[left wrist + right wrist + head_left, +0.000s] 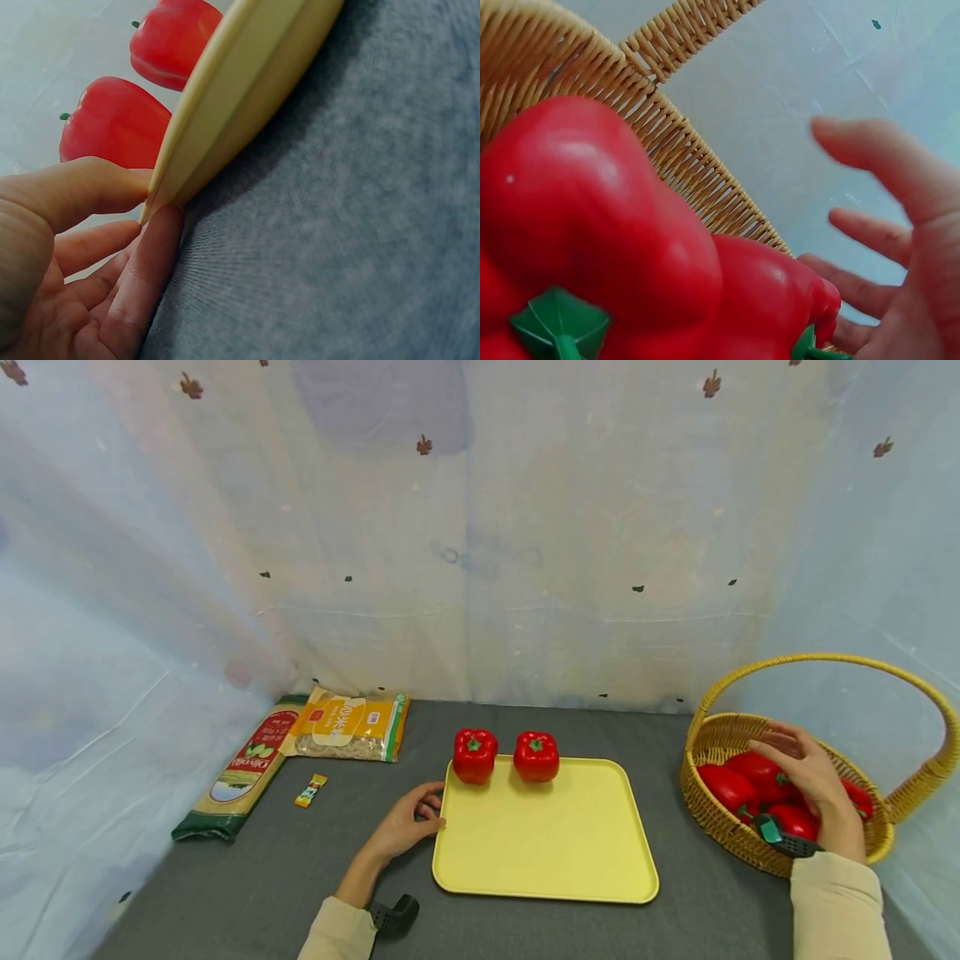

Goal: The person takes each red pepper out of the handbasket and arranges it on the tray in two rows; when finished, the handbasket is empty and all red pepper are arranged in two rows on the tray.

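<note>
My left hand (406, 823) pinches the left rim of a yellow rectangular tray (547, 843); in the left wrist view the thumb and fingers (154, 247) meet around that rim. Two red bell peppers stand side by side on the tray's far edge, the left one (475, 757) close to my hand and the other (536, 757) to its right. Over a wicker basket (708, 814) on the right hovers my right hand (810, 768), thumb and fingers spread apart. Below and beside it lie several red bell peppers (592, 202) with green stems, partly covered by the hand in the head view.
The basket's tall handle (817, 658) arches over its opening. At the back left, a yellow bag of grain (345, 727) overlaps a long green and red packet (251, 764). A small yellow-green sachet (311, 790) lies nearby on the grey table (255, 893). A pale curtain (540, 568) hangs behind.
</note>
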Demonstrator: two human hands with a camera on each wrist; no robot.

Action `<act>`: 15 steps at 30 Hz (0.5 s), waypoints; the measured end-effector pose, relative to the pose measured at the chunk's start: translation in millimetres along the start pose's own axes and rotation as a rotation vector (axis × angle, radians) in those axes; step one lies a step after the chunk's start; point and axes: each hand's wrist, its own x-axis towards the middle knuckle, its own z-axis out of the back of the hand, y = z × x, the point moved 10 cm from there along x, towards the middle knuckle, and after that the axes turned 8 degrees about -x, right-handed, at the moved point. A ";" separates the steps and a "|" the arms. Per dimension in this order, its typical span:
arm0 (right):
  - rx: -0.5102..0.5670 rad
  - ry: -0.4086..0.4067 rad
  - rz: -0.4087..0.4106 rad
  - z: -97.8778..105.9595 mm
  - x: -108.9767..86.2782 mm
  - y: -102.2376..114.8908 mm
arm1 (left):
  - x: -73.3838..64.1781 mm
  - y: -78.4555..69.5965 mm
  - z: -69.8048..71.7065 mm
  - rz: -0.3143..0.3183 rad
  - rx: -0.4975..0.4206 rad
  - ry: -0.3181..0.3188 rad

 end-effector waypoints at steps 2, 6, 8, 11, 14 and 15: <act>-0.051 0.035 -0.007 -4.5 0.7 -0.8 | -0.6 -0.7 0.0 0.000 -0.001 -0.003; -0.124 0.114 -0.024 -14.0 1.0 -2.7 | -5.6 -15.1 -2.4 0.002 0.012 0.005; -0.140 0.140 -0.038 -16.5 0.4 -4.1 | -9.4 -25.4 -3.8 0.004 0.017 0.010; -0.186 0.153 -0.028 -17.5 -0.2 -3.8 | -12.9 -35.1 -5.1 0.006 0.021 0.016; -0.233 0.153 -0.007 -17.1 -0.8 -3.9 | -12.4 -33.9 -5.5 0.002 0.022 0.018; -0.248 0.153 0.000 -16.9 -0.7 -3.7 | -12.0 -33.4 -5.5 -0.004 0.021 0.018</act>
